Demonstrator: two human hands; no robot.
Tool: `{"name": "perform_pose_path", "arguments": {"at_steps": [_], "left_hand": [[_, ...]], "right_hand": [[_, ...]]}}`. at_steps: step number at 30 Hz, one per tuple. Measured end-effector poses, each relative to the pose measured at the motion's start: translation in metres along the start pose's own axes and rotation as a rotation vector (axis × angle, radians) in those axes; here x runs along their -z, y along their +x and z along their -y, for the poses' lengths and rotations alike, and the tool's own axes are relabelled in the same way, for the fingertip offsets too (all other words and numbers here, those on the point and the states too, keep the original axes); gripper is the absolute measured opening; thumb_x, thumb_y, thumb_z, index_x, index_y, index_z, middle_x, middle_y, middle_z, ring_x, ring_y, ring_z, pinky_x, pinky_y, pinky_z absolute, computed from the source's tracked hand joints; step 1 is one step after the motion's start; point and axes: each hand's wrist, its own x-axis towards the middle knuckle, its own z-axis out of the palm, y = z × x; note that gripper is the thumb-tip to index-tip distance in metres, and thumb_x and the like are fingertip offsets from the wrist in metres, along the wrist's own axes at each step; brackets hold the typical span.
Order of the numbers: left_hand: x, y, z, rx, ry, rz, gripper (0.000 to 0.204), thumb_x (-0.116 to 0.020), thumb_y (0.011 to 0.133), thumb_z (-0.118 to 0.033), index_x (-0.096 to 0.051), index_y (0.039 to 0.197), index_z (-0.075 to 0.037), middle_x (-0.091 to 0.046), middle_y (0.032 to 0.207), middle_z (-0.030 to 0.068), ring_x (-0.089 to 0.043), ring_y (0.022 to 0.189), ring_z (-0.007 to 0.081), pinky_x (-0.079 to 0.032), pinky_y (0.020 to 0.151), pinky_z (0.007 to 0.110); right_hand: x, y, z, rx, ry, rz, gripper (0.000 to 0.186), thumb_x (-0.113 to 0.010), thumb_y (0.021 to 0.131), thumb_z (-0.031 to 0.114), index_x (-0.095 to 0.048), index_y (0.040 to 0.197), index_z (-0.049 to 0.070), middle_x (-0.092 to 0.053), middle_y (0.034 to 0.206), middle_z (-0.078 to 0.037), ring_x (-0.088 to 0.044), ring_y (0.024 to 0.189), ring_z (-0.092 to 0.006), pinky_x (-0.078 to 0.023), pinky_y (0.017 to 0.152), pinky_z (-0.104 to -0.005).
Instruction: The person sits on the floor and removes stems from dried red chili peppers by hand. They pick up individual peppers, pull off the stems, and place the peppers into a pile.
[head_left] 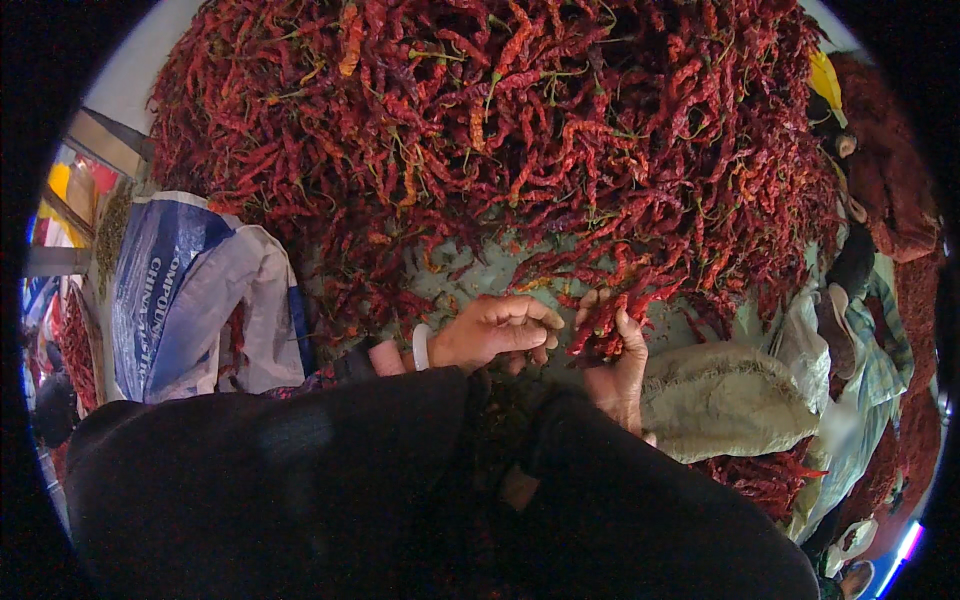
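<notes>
My right hand is closed round a small bunch of dried red chili peppers, with the thumb along their near side. To its left, a short gap away, my left hand has its fingers curled in toward the thumb. Whatever sits between those fingertips, if anything, is too small to make out. A white bangle circles my left wrist. Beyond both hands rises a large heap of dried chili peppers, wrinkled and dark red, many with pale stems. Loose peppers trail down from the heap toward my hands.
A blue and white woven sack stands at the left. Right of my right hand lies a tan cloth sack, with more chili peppers below it. Reddish filled sacks and a plaid cloth line the far right.
</notes>
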Motion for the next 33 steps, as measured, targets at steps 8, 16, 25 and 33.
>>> {"name": "perform_pose_path", "arguments": {"at_steps": [8, 16, 25, 33], "left_hand": [[0.002, -0.005, 0.018, 0.154, 0.16, 0.106, 0.021, -0.052, 0.082, -0.015, -0.054, 0.1, -0.005, -0.058, 0.083, 0.0037, -0.055, 0.069, 0.0095, -0.044, 0.054, 0.023], [-0.011, -0.006, 0.043, 0.333, 0.186, 0.233, 0.019, -0.048, 0.082, -0.011, -0.053, 0.097, -0.001, -0.056, 0.08, 0.0049, -0.054, 0.067, 0.0095, -0.044, 0.056, 0.022], [-0.002, -0.011, 0.045, 0.256, 0.199, 0.184, 0.02, -0.046, 0.081, -0.009, -0.052, 0.097, 0.002, -0.055, 0.081, 0.0065, -0.053, 0.067, 0.0105, -0.044, 0.055, 0.022], [0.005, -0.019, 0.041, 0.24, 0.161, 0.122, 0.019, -0.044, 0.081, -0.004, -0.052, 0.096, 0.003, -0.055, 0.08, 0.0072, -0.054, 0.067, 0.0112, -0.044, 0.056, 0.022]], "right_hand": [[-0.017, -0.022, 0.039, 0.168, -0.048, 0.003, 0.025, -0.055, 0.071, 0.002, -0.049, 0.095, -0.001, -0.053, 0.089, -0.009, -0.052, 0.082, -0.0204, -0.045, 0.072, -0.0326], [-0.029, -0.13, 0.154, 0.714, -0.559, -0.373, 0.029, -0.055, 0.067, 0.006, -0.053, 0.095, -0.002, -0.058, 0.082, -0.011, -0.055, 0.073, -0.021, -0.045, 0.069, -0.032], [0.06, -0.229, 0.233, 1.09, -1.743, -0.931, 0.049, -0.065, 0.062, 0.0, -0.045, 0.107, 0.001, -0.055, 0.096, -0.01, -0.056, 0.08, -0.0215, -0.045, 0.075, -0.0302], [0.072, -0.264, 0.244, 0.669, -2.072, -0.711, 0.068, -0.065, 0.051, 0.0, -0.043, 0.115, 0.008, -0.044, 0.111, -0.011, -0.04, 0.107, -0.0263, -0.034, 0.092, -0.0336]]}}
